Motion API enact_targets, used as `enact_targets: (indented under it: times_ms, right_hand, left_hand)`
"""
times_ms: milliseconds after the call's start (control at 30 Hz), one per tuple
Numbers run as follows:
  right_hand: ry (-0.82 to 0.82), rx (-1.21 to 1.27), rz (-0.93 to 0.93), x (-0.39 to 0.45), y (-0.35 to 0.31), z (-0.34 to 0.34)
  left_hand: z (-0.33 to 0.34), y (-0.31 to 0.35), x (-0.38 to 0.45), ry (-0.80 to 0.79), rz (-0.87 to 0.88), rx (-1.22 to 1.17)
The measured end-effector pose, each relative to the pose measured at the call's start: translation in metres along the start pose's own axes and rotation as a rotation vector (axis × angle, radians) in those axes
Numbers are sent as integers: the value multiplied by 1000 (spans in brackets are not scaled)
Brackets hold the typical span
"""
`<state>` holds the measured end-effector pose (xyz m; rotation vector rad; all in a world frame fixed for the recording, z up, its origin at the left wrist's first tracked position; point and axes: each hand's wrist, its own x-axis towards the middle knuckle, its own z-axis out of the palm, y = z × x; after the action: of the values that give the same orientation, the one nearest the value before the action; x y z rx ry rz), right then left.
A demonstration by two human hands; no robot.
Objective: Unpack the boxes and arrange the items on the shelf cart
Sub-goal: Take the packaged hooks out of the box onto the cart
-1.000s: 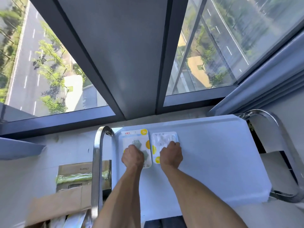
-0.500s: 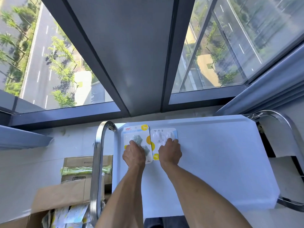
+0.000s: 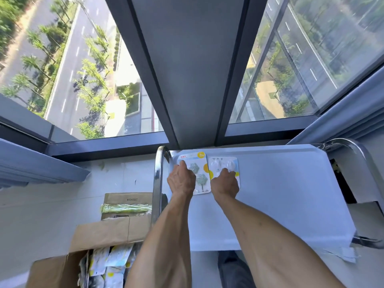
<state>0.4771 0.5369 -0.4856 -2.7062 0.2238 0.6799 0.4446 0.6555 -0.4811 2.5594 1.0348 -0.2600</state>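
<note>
Two flat blister packs lie side by side at the far left corner of the cart's white top shelf [image 3: 280,194]. The left pack [image 3: 202,177] holds green leaf-shaped hooks on a white card with yellow dots. The right pack [image 3: 222,162] holds clear white hooks. My left hand [image 3: 180,181] lies over the left pack's left side, fingers curled on it. On the near half of the right pack presses my right hand [image 3: 224,183]. Both packs lie flat on the shelf.
Chrome handles rise at the cart's left end [image 3: 158,179] and right end [image 3: 363,159]. On the floor to the left stand an open cardboard box [image 3: 99,235] with several more packs [image 3: 108,265] and a smaller box [image 3: 126,206] with green tape. A window frame [image 3: 187,69] stands just beyond the cart.
Both hands have slid the two packs farther away across the shelf, toward its far left corner. My view has shifted so more of the open box shows.
</note>
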Motion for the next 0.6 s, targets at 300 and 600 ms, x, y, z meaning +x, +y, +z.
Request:
enact_targets:
  times_ms: [300,600]
  right_hand:
    - [134,78,-12,-132,-51,20]
    - [143,70,-256,-262,-83,121]
  left_hand:
    - [-74,-110,-63,84,92,-88]
    - [-80,-308,-150,-178,-290,7]
